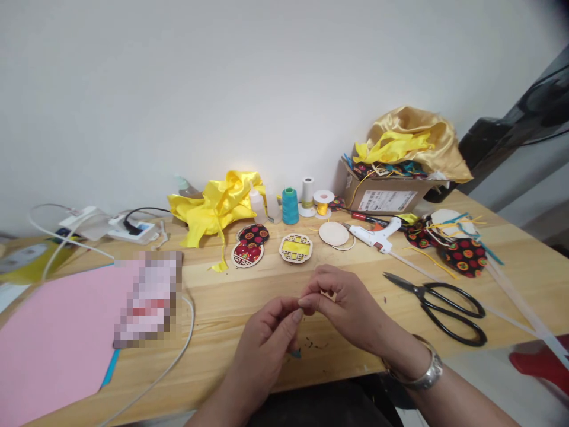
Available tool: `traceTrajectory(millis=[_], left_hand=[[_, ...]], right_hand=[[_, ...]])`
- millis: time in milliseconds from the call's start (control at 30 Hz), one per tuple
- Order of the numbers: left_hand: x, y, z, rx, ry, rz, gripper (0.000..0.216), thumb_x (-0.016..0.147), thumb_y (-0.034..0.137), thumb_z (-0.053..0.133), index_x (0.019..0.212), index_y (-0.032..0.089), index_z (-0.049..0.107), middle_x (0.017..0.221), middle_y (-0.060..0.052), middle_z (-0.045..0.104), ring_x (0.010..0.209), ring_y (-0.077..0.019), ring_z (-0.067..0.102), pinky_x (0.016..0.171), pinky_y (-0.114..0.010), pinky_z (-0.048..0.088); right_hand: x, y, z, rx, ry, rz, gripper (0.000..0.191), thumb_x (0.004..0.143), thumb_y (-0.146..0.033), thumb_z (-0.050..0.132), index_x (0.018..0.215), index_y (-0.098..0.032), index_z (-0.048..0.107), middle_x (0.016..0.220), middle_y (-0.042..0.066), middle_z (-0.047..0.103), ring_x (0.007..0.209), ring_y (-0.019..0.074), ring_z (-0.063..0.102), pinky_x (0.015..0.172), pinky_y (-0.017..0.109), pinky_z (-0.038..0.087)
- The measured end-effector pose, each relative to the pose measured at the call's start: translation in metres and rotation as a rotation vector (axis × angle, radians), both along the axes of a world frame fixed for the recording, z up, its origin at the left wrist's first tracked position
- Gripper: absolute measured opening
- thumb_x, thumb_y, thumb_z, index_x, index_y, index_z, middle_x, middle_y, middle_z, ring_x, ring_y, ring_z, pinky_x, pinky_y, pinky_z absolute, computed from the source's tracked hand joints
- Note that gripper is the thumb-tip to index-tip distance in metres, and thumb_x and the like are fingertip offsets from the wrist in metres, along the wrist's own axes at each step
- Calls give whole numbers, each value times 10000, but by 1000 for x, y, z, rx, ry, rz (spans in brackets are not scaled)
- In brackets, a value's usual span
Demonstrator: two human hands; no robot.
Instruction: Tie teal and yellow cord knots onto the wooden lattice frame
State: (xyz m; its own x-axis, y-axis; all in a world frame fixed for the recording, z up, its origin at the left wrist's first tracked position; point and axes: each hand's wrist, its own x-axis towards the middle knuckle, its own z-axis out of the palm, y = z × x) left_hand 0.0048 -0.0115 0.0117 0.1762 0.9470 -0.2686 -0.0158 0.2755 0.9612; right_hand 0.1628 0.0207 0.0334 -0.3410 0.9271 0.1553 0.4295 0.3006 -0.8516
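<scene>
As stock lies on the counter (213, 332), L to R:

Pink sheet (57, 350): flat, far L, nr front edge.

Yellow cloth (226, 204): crumpled heap at back; loose, not mounted.

Gourd plaque (248, 252): patterned cloth already in pale frame; looks done, or nearly.

L hand (267, 332): fingers narrow, thumb to index, tips pinched, nr front edge.

Lattice plaque (296, 248): nearest finished-looking pc., just beyond the hands, flat; yellow cloth shows thru cutwork.

Disc (333, 233): pale, visible face plain; prob. still to be covered, tho underside hidden.

R hand (349, 299): fingers likewise narrow, tips meeting L hand's. Whether anything's held: can't tell; any such item too small to ID.

Glue gun (376, 236): on its side, not in hand.

Scissors (419, 292): blades together, not in hand.

Dark print cloth (464, 259): far R, loose, w/ cords; prob. yet to be used.
</scene>
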Motion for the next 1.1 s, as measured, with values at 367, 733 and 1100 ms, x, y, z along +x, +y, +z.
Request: traceTrajectory(millis=[367,733,1100], left_hand=[[-3,1,-3,-42,-47,74,177,769,312,600,760,155,682,525,40,493,465,-60,374,444,-170,324],[-4,10,-4,-154,-351,325,159,693,257,692,711,104,655,659,-43,625,459,-28,346,401,-141,285],[-5,10,-7,-175,-384,329,155,713,256,683,723,104,652,679,-36,630,450,-22,349,385,-134,280]], right_hand=[[8,11,-11,226,-189,-75,138,856,-189,511,803,-168,637,810,31,594,803,148,509,740,282,413],[16,33,-32,433,-659,162,129,817,-106,520,814,-180,626,906,50,538,908,183,399,782,322,371],[11,37,-28,562,-826,240,109,830,-119,522,764,-146,604,929,85,553,991,231,396,783,370,351]])
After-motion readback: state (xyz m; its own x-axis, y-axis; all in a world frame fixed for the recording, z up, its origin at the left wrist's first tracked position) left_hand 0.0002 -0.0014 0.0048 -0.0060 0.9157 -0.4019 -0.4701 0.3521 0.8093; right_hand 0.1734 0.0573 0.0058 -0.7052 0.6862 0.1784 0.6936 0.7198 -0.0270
